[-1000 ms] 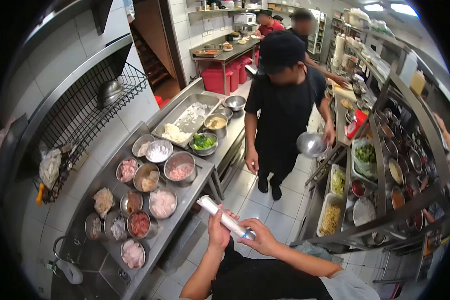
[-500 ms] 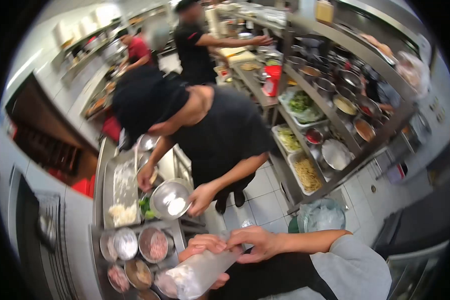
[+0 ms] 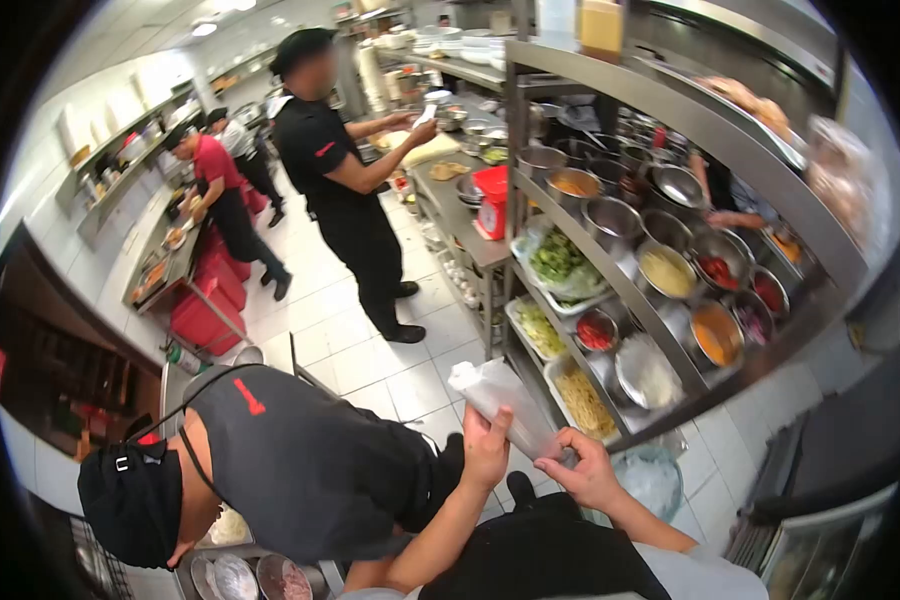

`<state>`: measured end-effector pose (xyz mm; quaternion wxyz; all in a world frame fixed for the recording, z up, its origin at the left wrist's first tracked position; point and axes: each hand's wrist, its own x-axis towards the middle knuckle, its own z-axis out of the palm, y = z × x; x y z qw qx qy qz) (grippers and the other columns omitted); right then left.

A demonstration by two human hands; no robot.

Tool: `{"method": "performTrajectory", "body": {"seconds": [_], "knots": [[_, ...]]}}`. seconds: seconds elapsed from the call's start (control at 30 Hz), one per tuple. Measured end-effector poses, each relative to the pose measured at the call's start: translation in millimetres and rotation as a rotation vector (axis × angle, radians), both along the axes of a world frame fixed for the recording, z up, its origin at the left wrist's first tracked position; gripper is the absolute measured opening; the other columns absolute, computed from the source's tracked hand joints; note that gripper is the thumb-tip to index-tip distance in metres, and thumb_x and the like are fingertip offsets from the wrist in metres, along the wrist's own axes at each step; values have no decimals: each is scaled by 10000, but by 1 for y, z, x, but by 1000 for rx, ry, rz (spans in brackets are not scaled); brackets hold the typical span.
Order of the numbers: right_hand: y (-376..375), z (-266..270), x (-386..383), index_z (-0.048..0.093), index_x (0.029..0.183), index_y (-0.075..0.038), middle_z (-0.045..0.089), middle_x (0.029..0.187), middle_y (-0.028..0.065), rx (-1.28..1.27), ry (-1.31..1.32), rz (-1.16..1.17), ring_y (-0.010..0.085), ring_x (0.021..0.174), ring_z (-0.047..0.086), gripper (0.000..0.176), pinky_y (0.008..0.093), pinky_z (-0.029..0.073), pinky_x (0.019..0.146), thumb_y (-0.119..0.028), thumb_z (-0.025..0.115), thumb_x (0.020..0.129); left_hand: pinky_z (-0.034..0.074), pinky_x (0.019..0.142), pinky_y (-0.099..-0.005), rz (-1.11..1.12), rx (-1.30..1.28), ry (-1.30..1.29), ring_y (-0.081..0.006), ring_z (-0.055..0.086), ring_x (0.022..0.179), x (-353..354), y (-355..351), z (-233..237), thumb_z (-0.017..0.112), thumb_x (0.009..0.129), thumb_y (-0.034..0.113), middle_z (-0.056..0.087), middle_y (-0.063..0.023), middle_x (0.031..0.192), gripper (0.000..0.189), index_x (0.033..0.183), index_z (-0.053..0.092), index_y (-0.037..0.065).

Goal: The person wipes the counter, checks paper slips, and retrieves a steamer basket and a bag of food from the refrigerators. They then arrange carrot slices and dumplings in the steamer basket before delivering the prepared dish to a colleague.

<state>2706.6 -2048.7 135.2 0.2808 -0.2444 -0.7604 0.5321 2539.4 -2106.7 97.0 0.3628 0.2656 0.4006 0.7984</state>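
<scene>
With left hand (image 3: pixel 487 447), gripping the bag (image 3: pixel 512 398) round its side; with right hand (image 3: pixel 590 474), pinching its lower end. Held aslant near the rack (image 3: pixel 516 130). Probably light, limp and slippery; best taken gently by middle and end.

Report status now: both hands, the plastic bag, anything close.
Left hand gripping plastic bag. Right hand pinching its lower end. Bag held in midair. Co-worker bent over, close on left.

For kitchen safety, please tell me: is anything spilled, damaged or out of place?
Nothing clearly stands out: I see no spill on the visible floor, and the plastic bag between left hand and right hand looks untorn.
</scene>
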Motion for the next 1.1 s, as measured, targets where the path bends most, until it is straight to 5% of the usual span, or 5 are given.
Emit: {"method": "performTrajectory", "body": {"seconds": [0.23, 0.5, 0.67, 0.97, 1.1], "knots": [[83, 14, -101, 614, 1127, -4, 651, 945, 47, -160, 108, 529, 113, 856, 634, 306, 288, 530, 786, -29, 736, 848, 508, 846, -411, 140, 120, -326, -203, 550, 902, -86, 69, -31, 421, 1039, 485, 536, -73, 988, 512, 1316, 393, 56], [144, -24, -266, 578, 1207, 12, 601, 1203, 142, 32, 49, 479, 211, 1084, 616, 385, 330, 508, 911, -128, 717, 876, 498, 810, -424, 281, 443, -531, -208, 546, 883, -228, 64, -36, 356, 945, 724, 532, -71, 958, 749, 1347, 398, 94], [134, -28, -356, 351, 1463, -42, 561, 1279, 209, 282, -240, 668, 351, 1126, 595, 903, 419, 483, 965, -306, 832, 746, 506, 822, -425, 415, 464, -471, -231, 541, 896, -300, 64, -61, 375, 892, 790, 541, -91, 997, 898, 1446, 322, 85], [194, -61, -495, 263, 1505, -70, 581, 1242, 272, 145, -358, 641, 418, 1158, 592, 1028, 430, 477, 976, -266, 837, 675, 326, 1141, -501, 159, 256, -377, -324, 432, 1347, -417, 93, -54, 442, 715, 889, 447, -187, 1447, 1155, 1523, 223, 93], [217, -77, -537, 294, 1494, -90, 574, 1289, 246, 179, -262, 435, 405, 1166, 593, 954, 441, 474, 983, -255, 808, 708, 313, 1151, -458, 99, 110, -282, -287, 404, 1367, -465, 103, -56, 706, 786, 656, 409, -158, 1476, 1059, 1502, 242, 29]]}}
